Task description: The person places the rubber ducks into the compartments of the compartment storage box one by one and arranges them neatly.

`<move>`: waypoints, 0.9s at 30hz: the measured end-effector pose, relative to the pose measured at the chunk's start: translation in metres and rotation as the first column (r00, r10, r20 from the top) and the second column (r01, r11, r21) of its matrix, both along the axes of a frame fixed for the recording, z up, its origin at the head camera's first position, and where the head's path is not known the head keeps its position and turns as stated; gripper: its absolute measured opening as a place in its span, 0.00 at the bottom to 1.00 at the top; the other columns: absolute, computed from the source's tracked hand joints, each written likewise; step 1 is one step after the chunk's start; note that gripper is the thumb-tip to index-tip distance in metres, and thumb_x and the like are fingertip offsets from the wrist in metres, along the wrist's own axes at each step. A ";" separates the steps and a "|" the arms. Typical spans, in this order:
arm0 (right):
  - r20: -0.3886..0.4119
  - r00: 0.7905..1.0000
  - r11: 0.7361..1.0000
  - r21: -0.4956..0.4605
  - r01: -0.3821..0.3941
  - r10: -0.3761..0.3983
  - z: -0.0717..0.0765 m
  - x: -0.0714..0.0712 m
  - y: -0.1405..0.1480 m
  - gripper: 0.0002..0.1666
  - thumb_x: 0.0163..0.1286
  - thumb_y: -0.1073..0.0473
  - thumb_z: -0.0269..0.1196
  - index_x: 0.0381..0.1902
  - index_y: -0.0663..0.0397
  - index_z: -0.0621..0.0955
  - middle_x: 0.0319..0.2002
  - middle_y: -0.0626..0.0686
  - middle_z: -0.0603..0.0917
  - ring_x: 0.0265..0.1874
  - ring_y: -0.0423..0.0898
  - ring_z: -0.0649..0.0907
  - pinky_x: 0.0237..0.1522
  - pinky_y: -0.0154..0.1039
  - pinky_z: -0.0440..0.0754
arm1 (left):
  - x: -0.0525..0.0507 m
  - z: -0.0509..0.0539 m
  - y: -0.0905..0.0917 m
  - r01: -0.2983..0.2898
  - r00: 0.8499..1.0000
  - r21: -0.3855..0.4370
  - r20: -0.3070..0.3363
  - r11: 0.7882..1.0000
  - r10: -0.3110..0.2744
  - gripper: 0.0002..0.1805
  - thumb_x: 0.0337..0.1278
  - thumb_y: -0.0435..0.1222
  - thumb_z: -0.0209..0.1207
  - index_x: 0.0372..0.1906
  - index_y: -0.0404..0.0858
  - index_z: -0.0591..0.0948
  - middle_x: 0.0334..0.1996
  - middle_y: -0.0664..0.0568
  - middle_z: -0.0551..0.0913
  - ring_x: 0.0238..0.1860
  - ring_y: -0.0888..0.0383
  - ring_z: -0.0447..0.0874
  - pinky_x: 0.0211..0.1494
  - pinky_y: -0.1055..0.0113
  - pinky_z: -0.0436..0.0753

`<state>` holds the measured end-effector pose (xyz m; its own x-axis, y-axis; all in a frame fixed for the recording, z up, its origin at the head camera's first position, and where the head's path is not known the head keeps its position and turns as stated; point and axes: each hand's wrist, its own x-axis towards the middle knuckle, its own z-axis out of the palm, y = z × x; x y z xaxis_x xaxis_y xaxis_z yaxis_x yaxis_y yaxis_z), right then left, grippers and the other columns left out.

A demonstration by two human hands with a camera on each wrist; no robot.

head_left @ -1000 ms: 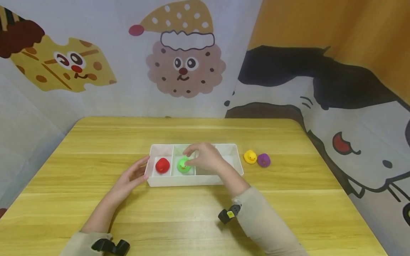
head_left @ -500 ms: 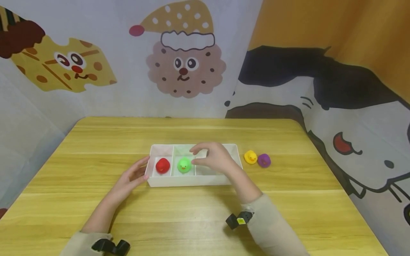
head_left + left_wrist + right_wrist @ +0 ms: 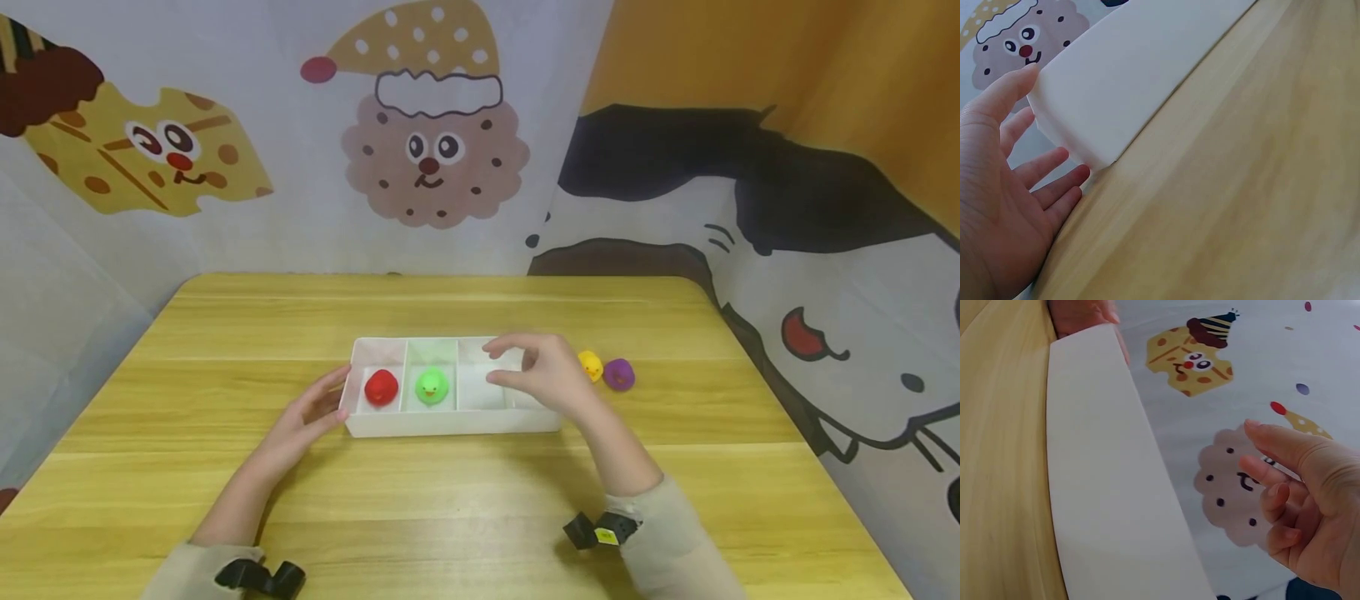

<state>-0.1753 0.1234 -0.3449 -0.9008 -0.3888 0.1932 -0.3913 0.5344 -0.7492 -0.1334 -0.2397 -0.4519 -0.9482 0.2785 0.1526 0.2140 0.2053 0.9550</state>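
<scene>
A white divided box (image 3: pixel 450 423) stands on the table, with a red duck (image 3: pixel 381 387) in its leftmost compartment and a green duck (image 3: pixel 431 387) in the one beside it. My left hand (image 3: pixel 303 423) touches the box's left end, fingers spread against it; in the left wrist view the hand (image 3: pixel 1016 187) rests at the corner of the box (image 3: pixel 1116 81). Above the box's right part hovers my right hand (image 3: pixel 551 375), thumb and forefinger apart with nothing between them. The right wrist view shows this hand (image 3: pixel 1304 494) holding nothing.
Right of the box, a yellow duck (image 3: pixel 591 366), partly behind my right hand, sits beside a purple duck (image 3: pixel 618 375). Behind the wooden table (image 3: pixel 420 517) hangs a cloth (image 3: pixel 285 242) with cartoon prints.
My right hand has moved right, away from the green duck, to over the box's right part. The green duck stays in its compartment. The left hand has not moved.
</scene>
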 end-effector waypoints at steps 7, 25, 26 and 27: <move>0.001 0.999 0.998 -0.034 0.048 -0.048 0.005 0.007 0.027 0.17 0.55 0.53 0.74 0.44 0.41 0.86 0.40 0.41 0.85 0.20 0.48 0.72 0.15 0.36 0.67 | 0.000 0.000 0.000 0.000 1.000 0.005 -0.001 1.000 0.000 0.33 0.66 0.30 0.54 0.74 0.38 0.58 0.67 0.33 0.62 0.63 0.34 0.65 0.54 0.73 0.72; -0.046 0.992 0.990 -0.083 0.115 -0.119 -0.019 0.010 0.092 0.18 0.53 0.60 0.74 0.43 0.54 0.86 0.38 0.50 0.85 0.18 0.46 0.71 0.18 0.34 0.70 | 0.000 -0.001 0.000 0.001 1.000 0.012 -0.003 1.000 -0.001 0.33 0.66 0.29 0.54 0.73 0.38 0.58 0.67 0.33 0.62 0.63 0.34 0.65 0.54 0.73 0.72; -0.048 0.991 0.989 -0.081 0.124 -0.129 -0.021 0.010 0.095 0.18 0.53 0.60 0.75 0.43 0.54 0.86 0.36 0.51 0.85 0.19 0.47 0.73 0.19 0.34 0.71 | 0.000 -0.001 0.000 0.001 1.000 0.011 -0.001 1.000 -0.001 0.33 0.66 0.30 0.54 0.73 0.38 0.58 0.67 0.33 0.62 0.63 0.34 0.65 0.54 0.73 0.72; -0.043 0.989 0.987 -0.079 0.136 -0.140 -0.023 0.009 0.098 0.18 0.53 0.60 0.75 0.43 0.54 0.86 0.37 0.52 0.85 0.21 0.48 0.74 0.20 0.34 0.72 | 0.000 -0.001 0.000 0.000 1.000 0.012 0.001 1.000 0.000 0.33 0.66 0.30 0.54 0.73 0.38 0.58 0.67 0.33 0.62 0.63 0.34 0.65 0.54 0.73 0.72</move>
<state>-0.1661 0.2215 -0.3679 -0.9337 -0.2437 0.2624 -0.3547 0.5281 -0.7716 -0.1335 -0.2402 -0.4531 -0.9483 0.2769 0.1549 0.2132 0.1942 0.9575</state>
